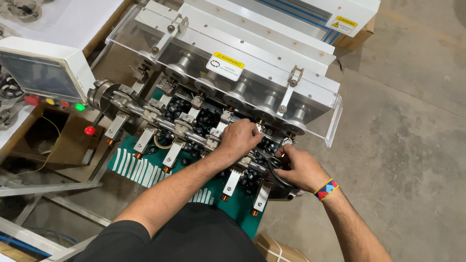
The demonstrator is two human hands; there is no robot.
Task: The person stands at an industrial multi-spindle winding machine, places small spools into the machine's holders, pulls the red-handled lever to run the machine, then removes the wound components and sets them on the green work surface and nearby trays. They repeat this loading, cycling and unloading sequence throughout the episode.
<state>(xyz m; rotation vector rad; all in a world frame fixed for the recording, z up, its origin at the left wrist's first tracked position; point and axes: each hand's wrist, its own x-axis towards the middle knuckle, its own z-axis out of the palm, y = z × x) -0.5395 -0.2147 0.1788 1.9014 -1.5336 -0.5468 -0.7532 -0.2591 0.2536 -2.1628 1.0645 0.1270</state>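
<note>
A black sleeve (145,240) and dark torso fill the near edge, and both bare forearms reach away from it toward a multi-spindle winding machine (218,111). Just beyond the torso lies a green base plate (238,201) with white stripes, from which several silver arms with copper-coloured tips (224,197) stick out toward the viewer.

The left hand (241,137) is curled, knuckles up, its fingertips pinched narrow on a small metal part (258,127) at the row of black bobbins and clamps in the middle of the machine. What exactly sits between the fingers is too small to tell. The right hand (301,167), with a beaded wristband (326,189) in blue, red and yellow, is just to the right and nearer, closed around a black cable (275,175) that loops under the palm at the machine's right end. The two hands are near each other but apart.

Behind them runs a line of silver spindles (238,97) under a clear plastic guard (310,114) carrying a yellow-and-white warning sticker (224,65). At far left a white control box (46,68) shows a dark screen with red, yellow and green buttons below it, and a red knob (90,130) lies nearer. Grey concrete floor (412,121) spreads to the right.
</note>
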